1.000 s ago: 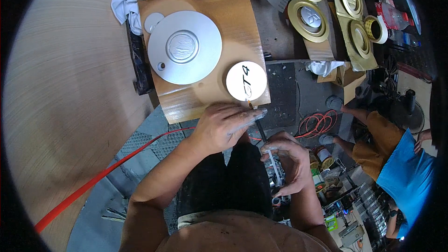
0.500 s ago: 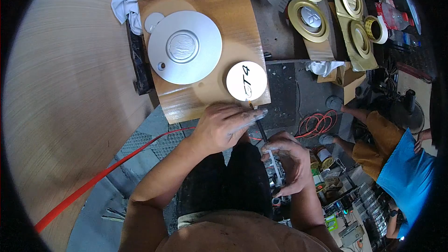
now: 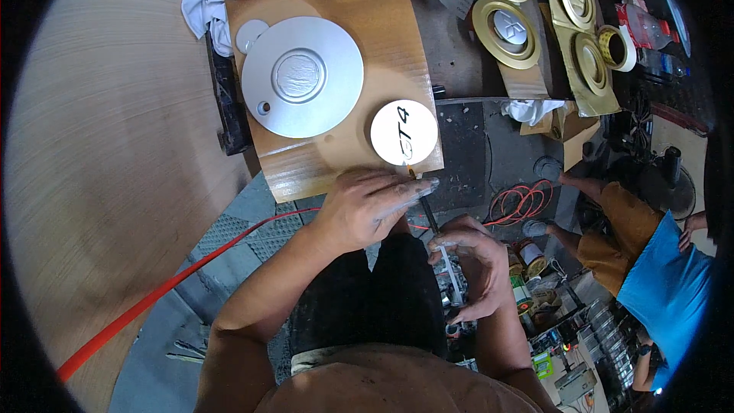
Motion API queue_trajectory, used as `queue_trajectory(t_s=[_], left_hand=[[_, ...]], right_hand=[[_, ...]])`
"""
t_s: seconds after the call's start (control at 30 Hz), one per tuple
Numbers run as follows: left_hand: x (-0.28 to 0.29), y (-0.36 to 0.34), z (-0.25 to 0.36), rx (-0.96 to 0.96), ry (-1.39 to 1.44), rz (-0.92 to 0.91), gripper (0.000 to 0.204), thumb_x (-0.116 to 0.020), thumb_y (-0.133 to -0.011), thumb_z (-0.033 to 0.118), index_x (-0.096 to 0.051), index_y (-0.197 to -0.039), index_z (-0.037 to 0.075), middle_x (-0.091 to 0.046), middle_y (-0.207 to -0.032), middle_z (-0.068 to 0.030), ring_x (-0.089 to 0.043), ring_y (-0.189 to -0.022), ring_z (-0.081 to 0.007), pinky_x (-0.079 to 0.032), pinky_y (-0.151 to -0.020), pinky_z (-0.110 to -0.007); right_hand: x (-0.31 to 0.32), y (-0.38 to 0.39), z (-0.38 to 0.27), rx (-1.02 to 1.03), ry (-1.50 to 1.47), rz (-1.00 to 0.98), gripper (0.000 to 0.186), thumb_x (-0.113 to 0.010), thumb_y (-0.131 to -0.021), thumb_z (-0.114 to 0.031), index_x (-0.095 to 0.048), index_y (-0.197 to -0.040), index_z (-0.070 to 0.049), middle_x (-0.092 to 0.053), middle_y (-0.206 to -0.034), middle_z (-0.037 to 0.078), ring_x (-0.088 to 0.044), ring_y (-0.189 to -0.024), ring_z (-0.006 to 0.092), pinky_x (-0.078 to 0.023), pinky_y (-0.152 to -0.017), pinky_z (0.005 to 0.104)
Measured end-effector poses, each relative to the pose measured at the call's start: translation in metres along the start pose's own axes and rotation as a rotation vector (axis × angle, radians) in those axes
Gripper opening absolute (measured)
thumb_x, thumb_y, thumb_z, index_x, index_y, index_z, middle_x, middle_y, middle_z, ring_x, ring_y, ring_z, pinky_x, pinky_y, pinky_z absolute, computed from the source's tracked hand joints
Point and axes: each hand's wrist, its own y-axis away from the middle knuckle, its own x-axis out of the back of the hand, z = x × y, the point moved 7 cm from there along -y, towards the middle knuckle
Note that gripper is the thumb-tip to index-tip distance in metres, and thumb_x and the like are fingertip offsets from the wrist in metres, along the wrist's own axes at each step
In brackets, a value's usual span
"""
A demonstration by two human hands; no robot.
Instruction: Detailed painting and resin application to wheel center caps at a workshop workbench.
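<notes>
A slim paintbrush [image 3: 430, 213], with a black shaft, a white rear end and an orange tip, lies between my two hands. My left hand [image 3: 367, 203] has its fingers drawn together around the front of the shaft, just below a round white disc [image 3: 384, 134]. The tip reaches the disc's near edge, beside black painted lettering. My right hand [image 3: 482, 264] is curled loosely, thumb and fingers pinching the shaft farther back. The disc rests on a brown cardboard sheet [image 3: 344, 154]. Left of it lies a large silver wheel cover [image 3: 336, 99] with a raised centre and one small hole.
Gold rings [image 3: 489, 55] with silver emblems stand to the right on a dark table. A tape roll [image 3: 626, 50] is beyond them. A red hose [image 3: 176, 279] crosses at left. At right is a person in a blue garment [image 3: 665, 291]. A white cloth [image 3: 205, 4] hangs far left.
</notes>
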Motion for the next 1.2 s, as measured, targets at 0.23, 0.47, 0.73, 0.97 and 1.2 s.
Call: queue_trajectory(t_s=[0.23, 0.47, 0.73, 0.97, 1.2], left_hand=[[-0.0006, 0.0007, 0.0003, -0.014, -0.003, -0.001, 0.036, -0.07, -0.081, 0.01, -0.069, -0.117, 0.009, -0.071, -0.092, -0.0141, -0.071, -0.085, -0.0278, -0.058, -0.078, -0.04], [0.0006, -0.002, 0.0024, -0.018, -0.008, -0.001, 0.034, -0.07, -0.081, 0.009, -0.07, -0.115, 0.008, -0.072, -0.091, -0.0138, -0.071, -0.084, -0.0274, -0.057, -0.078, -0.039], [0.0, -0.001, 0.002, -0.015, 0.009, -0.006, 0.031, -0.07, -0.079, 0.005, -0.07, -0.11, 0.002, -0.072, -0.09, -0.0167, -0.071, -0.081, -0.0317, -0.057, -0.077, -0.041], [-0.0016, -0.0006, 0.0017, -0.024, -0.011, -0.003, 0.036, -0.071, -0.081, 0.01, -0.07, -0.116, 0.009, -0.072, -0.089, -0.0116, -0.071, -0.081, -0.0252, -0.057, -0.075, -0.038], [0.0009, -0.0039, 0.0044, -0.023, 0.021, -0.01, 0.031, -0.071, -0.079, 0.004, -0.071, -0.11, 0.003, -0.072, -0.089, -0.0157, -0.071, -0.081, -0.0305, -0.057, -0.077, -0.04]], right_hand=[[0.0001, 0.0009, -0.0001, -0.013, 0.011, -0.011, 0.09, -0.094, -0.05, -0.035, -0.062, -0.123, 0.005, -0.06, -0.114, 0.019, -0.06, -0.098, 0.0249, -0.053, -0.079, 0.033], [0.0015, 0.0015, -0.0004, 0.002, 0.006, -0.004, 0.09, -0.094, -0.049, -0.035, -0.062, -0.123, 0.005, -0.06, -0.114, 0.019, -0.062, -0.096, 0.0251, -0.053, -0.079, 0.0333], [0.0003, 0.0031, -0.0001, -0.015, -0.004, 0.015, 0.091, -0.095, -0.049, -0.035, -0.062, -0.123, 0.005, -0.06, -0.114, 0.019, -0.062, -0.095, 0.025, -0.053, -0.08, 0.0332], [0.0014, 0.0049, 0.0008, 0.009, 0.012, -0.002, 0.091, -0.095, -0.049, -0.035, -0.062, -0.123, 0.006, -0.06, -0.114, 0.02, -0.063, -0.095, 0.0256, -0.053, -0.081, 0.0335], [0.0019, 0.0036, -0.0008, 0.001, 0.021, -0.012, 0.091, -0.095, -0.048, -0.035, -0.062, -0.122, 0.006, -0.06, -0.115, 0.019, -0.062, -0.096, 0.0254, -0.053, -0.082, 0.0344]])
